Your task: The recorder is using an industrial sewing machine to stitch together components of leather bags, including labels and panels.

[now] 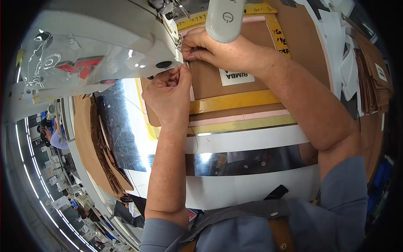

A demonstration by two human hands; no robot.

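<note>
Beside the needle area of a white sewing machine, my left hand has its fingers curled together; what they pinch is too small to make out. My right hand reaches in from the right, thumb and forefinger closed by the presser foot, possibly on a thread I cannot make out. Beneath both hands lies a brown panel in a template framed with yellow strips and pink ones, with a white label partly behind my right hand. A loose thread trails down past my left wrist.
A pale device hangs above the panel. Brown pieces are stacked at left and right, with white sheets beside the right stack. A steel strip crosses the front of the table. Co-workers sit at benches far left.
</note>
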